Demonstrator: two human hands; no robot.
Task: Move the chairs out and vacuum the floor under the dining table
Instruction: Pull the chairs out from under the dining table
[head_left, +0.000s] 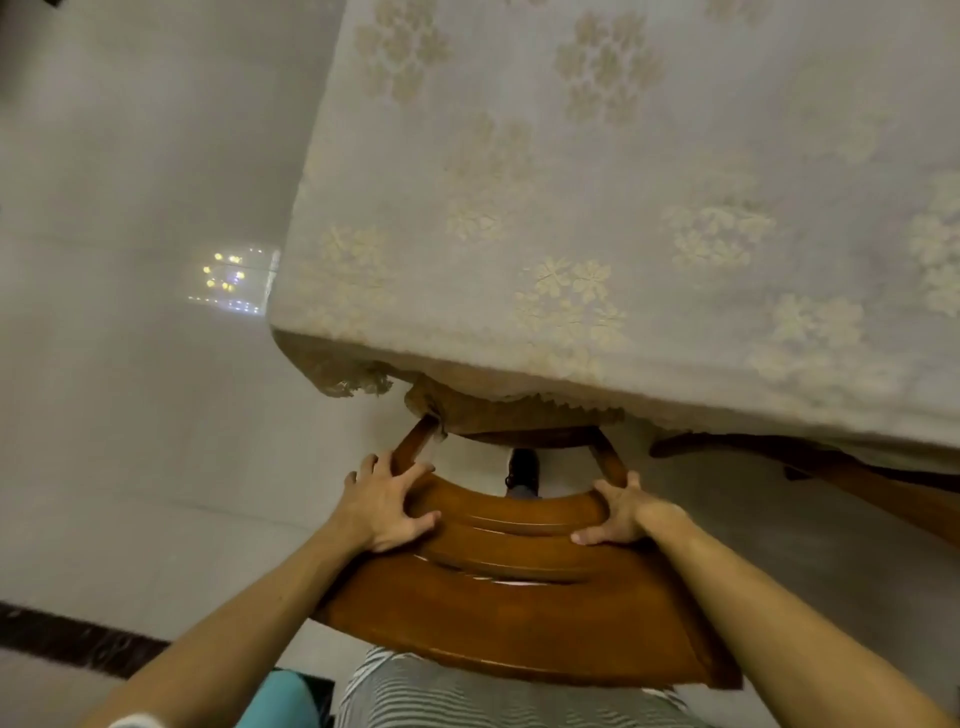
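A brown wooden chair (519, 587) stands right below me, its curved backrest toward me and its seat tucked under the dining table (597, 218). My left hand (382, 506) grips the left end of the backrest, fingers curled over the top rail. On the right end, my right hand (621, 512) holds the rail with the thumb on the near face. The table wears a cream cloth with a pale flower pattern, and its lace edge drapes over the chair seat.
A second wooden chair (841, 478) sits pushed under the table at the right. Pale tiled floor (130, 415) lies open to the left, with a dark border strip (78, 639) near me. A dark shoe (522, 470) shows under the table.
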